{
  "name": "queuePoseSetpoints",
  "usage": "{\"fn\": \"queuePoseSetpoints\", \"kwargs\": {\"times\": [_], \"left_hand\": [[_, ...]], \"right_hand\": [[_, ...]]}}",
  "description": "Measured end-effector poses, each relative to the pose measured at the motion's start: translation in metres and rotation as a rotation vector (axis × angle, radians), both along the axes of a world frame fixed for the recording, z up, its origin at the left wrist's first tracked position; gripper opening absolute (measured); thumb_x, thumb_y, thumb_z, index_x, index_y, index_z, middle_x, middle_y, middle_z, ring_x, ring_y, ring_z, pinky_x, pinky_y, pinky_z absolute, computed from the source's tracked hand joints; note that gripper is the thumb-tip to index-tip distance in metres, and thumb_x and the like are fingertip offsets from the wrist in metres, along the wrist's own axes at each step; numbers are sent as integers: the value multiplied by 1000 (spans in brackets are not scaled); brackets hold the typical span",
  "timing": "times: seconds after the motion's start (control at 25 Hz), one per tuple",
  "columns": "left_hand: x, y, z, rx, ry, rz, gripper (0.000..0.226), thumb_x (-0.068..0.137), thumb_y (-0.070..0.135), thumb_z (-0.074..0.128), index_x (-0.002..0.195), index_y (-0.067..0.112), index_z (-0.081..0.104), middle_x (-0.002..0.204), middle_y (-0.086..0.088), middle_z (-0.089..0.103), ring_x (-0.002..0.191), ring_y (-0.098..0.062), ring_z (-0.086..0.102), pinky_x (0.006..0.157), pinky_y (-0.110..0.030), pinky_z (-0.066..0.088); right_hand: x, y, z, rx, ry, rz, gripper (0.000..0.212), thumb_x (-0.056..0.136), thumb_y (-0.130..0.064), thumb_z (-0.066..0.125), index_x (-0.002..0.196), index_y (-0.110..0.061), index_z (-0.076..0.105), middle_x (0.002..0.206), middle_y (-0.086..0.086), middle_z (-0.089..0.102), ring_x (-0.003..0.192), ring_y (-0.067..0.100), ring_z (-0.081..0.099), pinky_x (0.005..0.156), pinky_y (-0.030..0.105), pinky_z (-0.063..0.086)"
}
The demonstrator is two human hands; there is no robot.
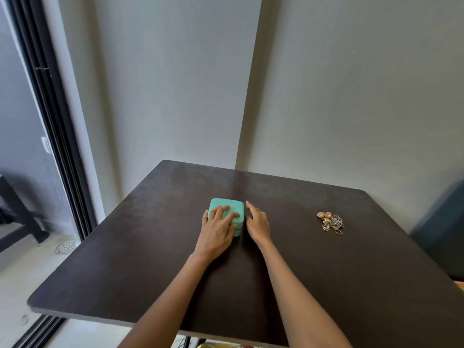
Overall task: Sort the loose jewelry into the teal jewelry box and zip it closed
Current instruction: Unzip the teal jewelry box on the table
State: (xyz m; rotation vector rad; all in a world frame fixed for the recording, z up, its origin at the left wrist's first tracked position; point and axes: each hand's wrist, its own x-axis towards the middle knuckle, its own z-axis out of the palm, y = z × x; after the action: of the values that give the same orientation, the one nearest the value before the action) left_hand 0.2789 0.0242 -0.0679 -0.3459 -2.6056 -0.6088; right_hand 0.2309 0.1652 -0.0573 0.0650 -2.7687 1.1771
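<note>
While the left hand [218, 226] rests flat on the teal jewelry box [229, 207], the right hand [257, 223] hovers beside it, fingers relaxed.

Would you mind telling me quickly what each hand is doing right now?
Left hand: open, fingers flat on the lid of the teal jewelry box.
Right hand: open, holding nothing, beside the box.

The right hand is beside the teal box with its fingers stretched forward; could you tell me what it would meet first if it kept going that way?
Probably nothing: ahead of the right hand lies bare table, then the wall. The teal box stays beside it, though depth is uncertain.
</note>
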Motion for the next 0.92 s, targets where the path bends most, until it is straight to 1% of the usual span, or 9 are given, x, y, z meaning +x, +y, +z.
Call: {"fn": "queuePoseSetpoints", "kwargs": {"times": [0.08, 0.24, 0.32, 0.4, 0.56, 0.64, 0.76, 0.84, 0.92], "left_hand": [[-1, -1, -1, 34, 7, -15, 30, 96, 28, 40, 125, 30, 51, 140, 1, 39, 136, -20, 28, 117, -43, 9], [-4, -3, -3, 49, 41, -17, 30, 97, 26, 41, 125, 31, 52, 139, 2, 41, 135, -19, 29, 118, -42, 9], [-4, -3, -3, 44, 55, -9, 30, 97, 26, 42, 124, 31, 53, 139, 2, 43, 133, -20, 33, 117, -41, 12], [-3, -3, -4, 32, 52, 3, 30, 97, 28, 42, 125, 32, 53, 139, 1, 44, 132, -20, 36, 116, -39, 16], [-6, -3, -2, 73, 66, 25, 32, 96, 30, 48, 127, 30, 54, 139, 1, 48, 131, -19, 41, 112, -34, 24], [-5, 1, 2, 152, 60, 46, 36, 92, 29, 54, 127, 20, 51, 134, -2, 54, 128, -20, 45, 108, -32, 28], [-1, 9, 4, 244, 51, 81, 28, 88, 25, 61, 108, 10, 49, 124, -3, 59, 117, -21, 51, 101, -30, 32], [3, 12, 6, 279, 51, 63, 17, 87, 19, 62, 97, 9, 53, 115, -5, 63, 116, -23, 52, 102, -33, 35], [5, 11, 7, 351, 13, 23, 9, 88, 14, 59, 94, 9, 56, 120, -9, 61, 125, -24, 48, 109, -39, 33]], "right_hand": [[-12, 2, -2, 8, 13, 14, 37, 95, -17, 45, 130, -22, 56, 128, 2, 61, 122, 23, 51, 101, 36, 41], [-13, 6, -3, -254, 56, -78, 18, 88, -14, 59, 99, -12, 73, 96, 4, 73, 90, 14, 66, 80, 26, 50], [-9, 3, -1, -231, 64, -123, 15, 88, -18, 58, 89, -11, 72, 88, 4, 72, 80, 14, 62, 69, 25, 44], [0, 0, 0, -169, 60, -140, 15, 89, -23, 55, 82, -15, 65, 83, 2, 68, 78, 17, 59, 65, 27, 41], [35, 1, -7, -185, 79, -99, 12, 90, -16, 53, 82, -10, 58, 76, -1, 63, 69, 12, 55, 54, 19, 36], [54, -1, -10, -213, 94, -102, 9, 89, -15, 56, 83, -9, 60, 74, -2, 64, 67, 10, 56, 56, 17, 39], [71, -20, -13, -238, 122, -143, 9, 88, -16, 60, 83, -10, 63, 71, -8, 61, 66, 7, 55, 61, 18, 39], [77, -31, -11, -253, 125, -144, 11, 88, -19, 61, 84, -10, 66, 73, -9, 61, 67, 5, 56, 63, 16, 39], [77, -34, -9, -295, 98, -152, 13, 87, -21, 62, 84, -10, 68, 74, -7, 64, 69, 7, 58, 64, 18, 40]]}}
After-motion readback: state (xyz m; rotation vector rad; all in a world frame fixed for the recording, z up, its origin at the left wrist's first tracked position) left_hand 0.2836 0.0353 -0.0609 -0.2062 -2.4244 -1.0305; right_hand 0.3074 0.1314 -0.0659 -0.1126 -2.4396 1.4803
